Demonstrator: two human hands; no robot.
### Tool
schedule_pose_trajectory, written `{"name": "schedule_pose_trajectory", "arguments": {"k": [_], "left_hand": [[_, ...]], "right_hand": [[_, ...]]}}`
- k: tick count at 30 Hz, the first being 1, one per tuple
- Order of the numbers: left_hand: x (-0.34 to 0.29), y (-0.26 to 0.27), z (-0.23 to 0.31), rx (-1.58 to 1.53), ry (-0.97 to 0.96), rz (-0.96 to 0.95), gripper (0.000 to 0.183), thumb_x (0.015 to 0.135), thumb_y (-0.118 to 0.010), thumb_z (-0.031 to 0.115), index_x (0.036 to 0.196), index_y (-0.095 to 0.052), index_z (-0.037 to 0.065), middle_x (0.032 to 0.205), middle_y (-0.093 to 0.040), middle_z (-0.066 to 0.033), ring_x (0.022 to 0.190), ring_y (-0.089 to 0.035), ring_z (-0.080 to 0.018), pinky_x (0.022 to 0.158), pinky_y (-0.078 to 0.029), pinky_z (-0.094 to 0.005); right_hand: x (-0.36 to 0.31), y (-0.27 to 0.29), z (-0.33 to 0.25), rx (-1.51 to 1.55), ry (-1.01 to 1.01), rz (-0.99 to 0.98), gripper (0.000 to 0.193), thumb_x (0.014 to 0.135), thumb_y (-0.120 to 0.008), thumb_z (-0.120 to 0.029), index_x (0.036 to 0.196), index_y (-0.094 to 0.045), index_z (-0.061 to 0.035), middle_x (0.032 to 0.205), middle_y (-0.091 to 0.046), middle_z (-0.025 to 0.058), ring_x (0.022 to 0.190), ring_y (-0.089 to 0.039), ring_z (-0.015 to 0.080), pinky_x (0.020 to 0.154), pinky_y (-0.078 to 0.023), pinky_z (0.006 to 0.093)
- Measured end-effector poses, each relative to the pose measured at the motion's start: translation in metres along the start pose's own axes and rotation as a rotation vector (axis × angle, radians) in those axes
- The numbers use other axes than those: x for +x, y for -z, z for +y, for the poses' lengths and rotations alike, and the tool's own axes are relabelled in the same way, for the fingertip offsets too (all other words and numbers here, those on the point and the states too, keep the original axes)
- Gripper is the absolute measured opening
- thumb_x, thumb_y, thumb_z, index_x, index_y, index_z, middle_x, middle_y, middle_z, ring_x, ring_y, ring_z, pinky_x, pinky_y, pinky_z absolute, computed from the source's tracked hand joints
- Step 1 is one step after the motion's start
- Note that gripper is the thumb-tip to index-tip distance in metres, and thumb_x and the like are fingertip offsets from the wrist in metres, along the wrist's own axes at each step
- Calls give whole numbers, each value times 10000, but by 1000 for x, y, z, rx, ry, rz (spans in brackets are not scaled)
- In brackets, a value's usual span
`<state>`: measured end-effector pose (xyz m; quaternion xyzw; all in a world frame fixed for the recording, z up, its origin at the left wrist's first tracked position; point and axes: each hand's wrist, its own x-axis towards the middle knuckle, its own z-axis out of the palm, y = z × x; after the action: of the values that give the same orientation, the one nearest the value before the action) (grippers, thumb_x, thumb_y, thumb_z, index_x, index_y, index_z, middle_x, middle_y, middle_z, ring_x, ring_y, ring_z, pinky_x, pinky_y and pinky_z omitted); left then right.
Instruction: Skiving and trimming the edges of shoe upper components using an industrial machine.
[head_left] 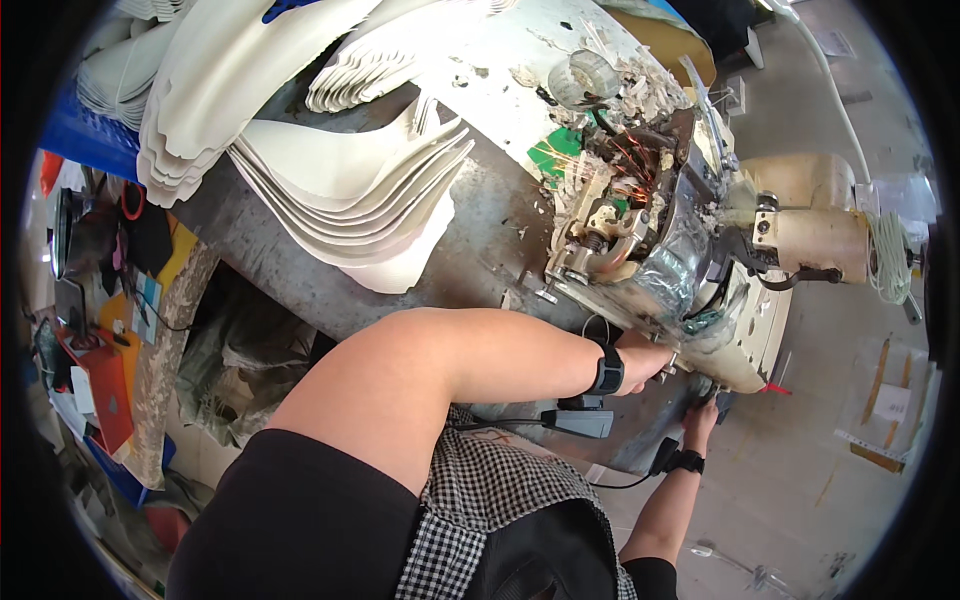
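Cream-coloured sheet piece (745, 365) lay at the sewing machine (640, 240) on the table's (480, 230) edge; it looked light, stiff-ish, best pinched by its rim. Left hand (645, 362) and right hand (700, 415) touched it; whether fingers were closed, I couldn't tell.

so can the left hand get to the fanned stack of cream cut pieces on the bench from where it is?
Probably yes. The left hand is busy at the machine's near edge, but the fanned stack of cream cut pieces lies on the open bench, with nothing standing between them.
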<state>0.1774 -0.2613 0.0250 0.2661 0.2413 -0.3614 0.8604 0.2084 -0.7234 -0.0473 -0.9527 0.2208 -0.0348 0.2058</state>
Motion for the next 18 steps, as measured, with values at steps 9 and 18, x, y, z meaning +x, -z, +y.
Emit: {"name": "schedule_pose_trajectory", "arguments": {"k": [9,18], "left_hand": [[-1,0,-1,-27,-12,-10,169,791,-635,139,684,-521,74,571,-434,-6,438,-269,-69,377,-160,-271],[1,1,-1,-28,-10,-18,161,781,-631,118,689,-507,73,570,-416,-1,442,-254,-65,376,-158,-274]], "right_hand": [[-26,2,-48,331,-254,-27,497,968,-364,-490,659,-491,-122,468,-412,15,326,-361,171,303,-266,321],[-42,9,-80,320,-305,-71,411,942,-340,-352,701,-519,-70,507,-468,87,354,-413,226,308,-300,360]]}}
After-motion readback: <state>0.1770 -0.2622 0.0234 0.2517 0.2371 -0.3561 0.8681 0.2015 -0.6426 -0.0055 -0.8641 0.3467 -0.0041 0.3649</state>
